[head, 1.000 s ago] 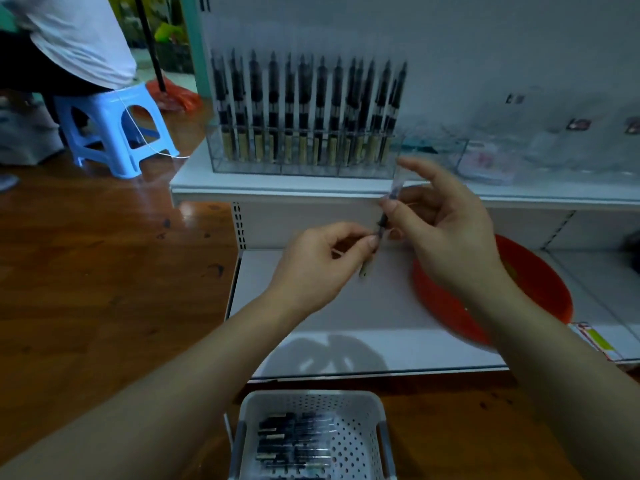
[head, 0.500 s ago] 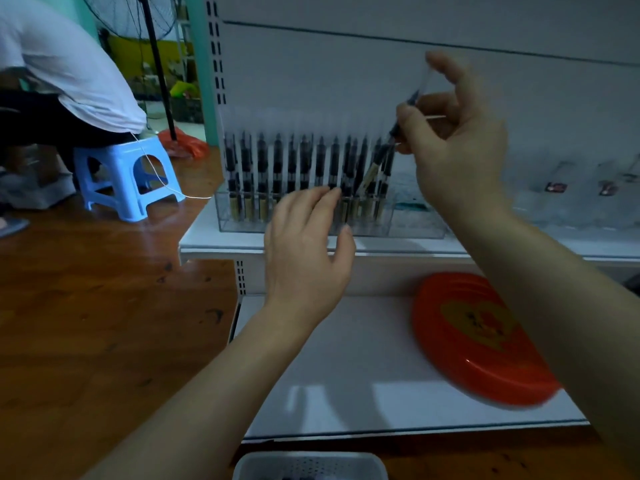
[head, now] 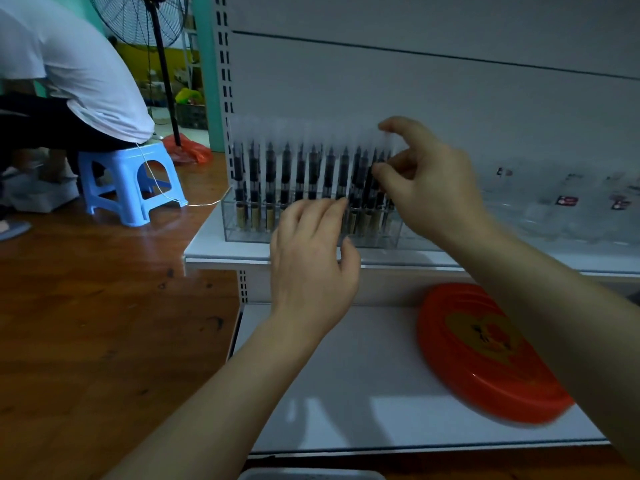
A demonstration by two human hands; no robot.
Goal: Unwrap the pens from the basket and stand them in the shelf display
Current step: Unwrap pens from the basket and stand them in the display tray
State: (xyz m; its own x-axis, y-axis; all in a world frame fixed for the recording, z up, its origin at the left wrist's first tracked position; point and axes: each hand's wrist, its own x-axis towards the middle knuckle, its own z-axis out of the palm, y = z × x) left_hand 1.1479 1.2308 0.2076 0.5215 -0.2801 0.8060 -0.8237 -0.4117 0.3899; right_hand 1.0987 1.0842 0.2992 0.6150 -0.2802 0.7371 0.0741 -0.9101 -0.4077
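Clear display box (head: 242, 233) on the upper shelf: black pens (head: 285, 174) upright, tips up; no lettering legible. At the row's right end, the right hand (head: 429, 188) pinches one near-upright pen (head: 369, 183). Left hand (head: 311, 261), fingers straight, fronts the box.

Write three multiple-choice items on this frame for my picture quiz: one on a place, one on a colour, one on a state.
1. Where does the red plate lie?
A. lower shelf
B. upper shelf
C. floor

2. What colour is the stool?
A. red
B. blue
C. green

3. How is the left hand?
A. fist round a pen
B. open, fingers straight
C. holding the plate

Answers: 1 A, it rests on the lower shelf, below the clear pen display. 2 B, its plastic is light blue. 3 B, it holds nothing, while the right hand pinches a pen.
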